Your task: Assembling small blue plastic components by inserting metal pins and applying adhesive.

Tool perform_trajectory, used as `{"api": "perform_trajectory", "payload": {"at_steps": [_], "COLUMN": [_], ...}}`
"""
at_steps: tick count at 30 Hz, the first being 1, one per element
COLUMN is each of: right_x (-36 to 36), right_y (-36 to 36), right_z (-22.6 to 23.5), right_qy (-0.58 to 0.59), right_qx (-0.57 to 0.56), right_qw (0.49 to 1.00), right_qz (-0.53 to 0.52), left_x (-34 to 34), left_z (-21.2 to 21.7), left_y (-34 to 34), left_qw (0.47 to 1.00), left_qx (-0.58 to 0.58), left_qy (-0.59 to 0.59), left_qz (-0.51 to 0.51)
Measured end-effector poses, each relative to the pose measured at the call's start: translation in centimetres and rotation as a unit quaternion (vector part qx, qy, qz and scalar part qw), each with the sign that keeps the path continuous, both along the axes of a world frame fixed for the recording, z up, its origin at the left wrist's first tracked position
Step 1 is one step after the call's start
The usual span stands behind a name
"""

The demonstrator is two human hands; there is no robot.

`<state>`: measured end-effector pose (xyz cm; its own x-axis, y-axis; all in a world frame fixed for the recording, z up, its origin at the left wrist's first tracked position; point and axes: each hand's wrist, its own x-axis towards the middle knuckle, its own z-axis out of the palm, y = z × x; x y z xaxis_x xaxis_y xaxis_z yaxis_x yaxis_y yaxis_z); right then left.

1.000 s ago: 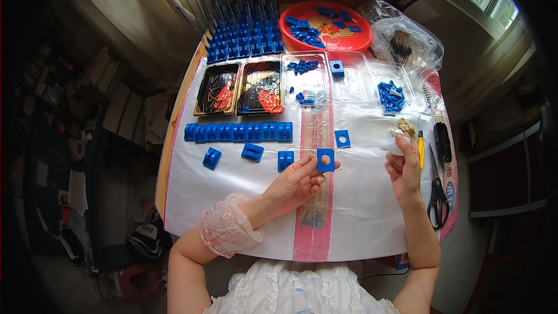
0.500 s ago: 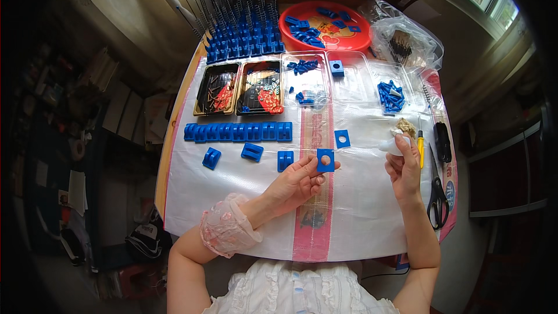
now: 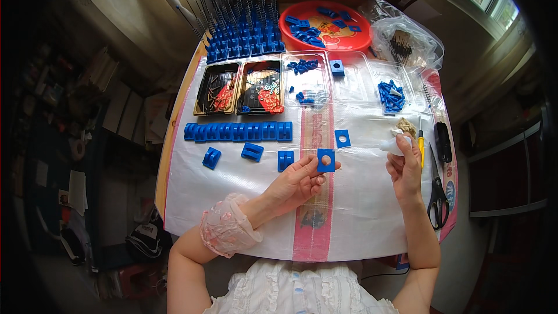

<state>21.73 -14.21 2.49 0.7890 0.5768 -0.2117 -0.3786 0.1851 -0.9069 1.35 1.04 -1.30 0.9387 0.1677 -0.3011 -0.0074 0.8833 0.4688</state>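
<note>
Between thumb and fingers, my left hand (image 3: 299,179) grips a square blue plastic plate with a round hole (image 3: 330,167) over the middle of the table. My right hand (image 3: 405,166) is closed round a small white bottle (image 3: 393,146), tilted with its narrow end to the left. A second blue plate with a hole (image 3: 343,139) lies just beyond the left hand. Left of that hand are loose blue ridged blocks (image 3: 285,161), and behind them a row of similar blocks (image 3: 239,132). Beside the right hand lies a crumpled beige wad (image 3: 406,127).
At the right edge lie a yellow-handled screwdriver (image 3: 421,150), black scissors (image 3: 440,202) and a black object (image 3: 443,142). Black trays (image 3: 215,113) and clear trays of small parts stand behind. Further back are a red basin (image 3: 367,38), spring-topped blue pieces (image 3: 238,46) and a plastic bag (image 3: 427,40).
My right hand with the bottle has shifted very slightly to the right. The left hand and the blue plate stay in place.
</note>
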Motion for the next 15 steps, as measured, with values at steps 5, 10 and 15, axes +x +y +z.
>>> {"api": "perform_trajectory", "payload": {"at_steps": [5, 10, 15], "right_x": [-0.01, 0.05, 0.02], "right_y": [-0.11, -0.13, -0.12], "right_z": [0.07, -0.03, 0.03], "right_qy": [0.0, -0.001, -0.001], "right_qx": [0.002, 0.006, 0.008], "right_qw": [1.0, 1.0, 1.0], "right_qz": [0.003, 0.01, 0.011], "left_x": [-0.02, 0.05, 0.05], "left_z": [-0.05, 0.04, -0.13], "left_y": [0.0, -0.02, -0.03], "left_qw": [1.0, 1.0, 1.0], "left_qx": [-0.001, -0.002, 0.0], "left_qy": [-0.004, 0.0, 0.0], "left_qz": [0.0, 0.003, 0.003]}}
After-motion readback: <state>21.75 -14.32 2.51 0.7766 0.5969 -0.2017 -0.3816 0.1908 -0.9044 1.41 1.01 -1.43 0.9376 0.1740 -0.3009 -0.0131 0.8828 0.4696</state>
